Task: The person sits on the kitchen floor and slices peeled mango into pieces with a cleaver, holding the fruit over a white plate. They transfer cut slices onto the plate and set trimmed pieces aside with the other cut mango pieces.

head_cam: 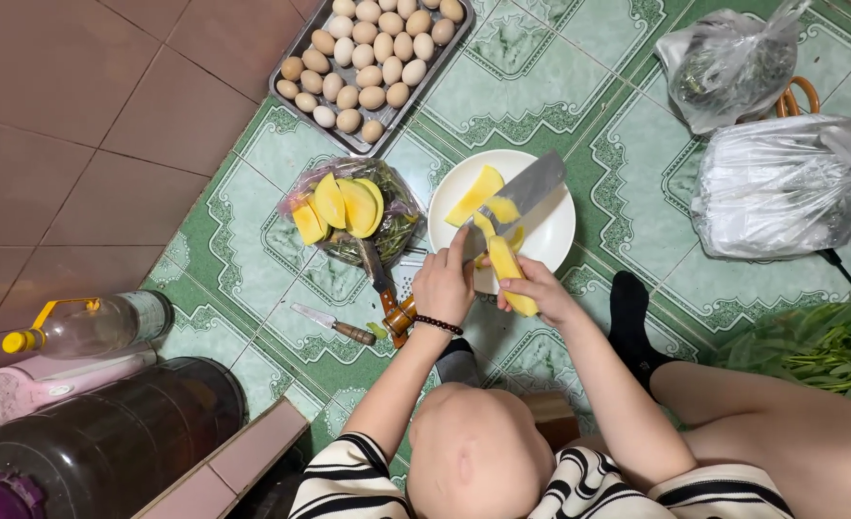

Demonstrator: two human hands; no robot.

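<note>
— From the head view, what is each hand doing?

— The left hand (442, 284) has its fingers wrapped tight round the handle of a cleaver (522, 187), with the broad blade angled out over the white plate (552, 240). The right hand (541, 288) grips a mango piece (507, 264), fingers curled under it and thumb on top.

— Why hold it there, off the floor?

— I'd say so that whatever comes away drops onto the plate. The fruit sits right at the plate's near rim, touching the blade's edge. One mango slice (474, 195) already lies on the plate.

— And how does the fruit look?

— Bright yellow, smooth and moist on its cut faces, a long wedge rather than a whole fruit. It seems firm enough to keep its shape in the grip.

— What else is around?

— More yellow slices rest on a plastic bag of greens (387, 231) just left of the plate, probably to keep them off the tiles. A small knife (334, 327) lies near the left wrist, and an egg tray (368, 58) sits farther out.
</note>
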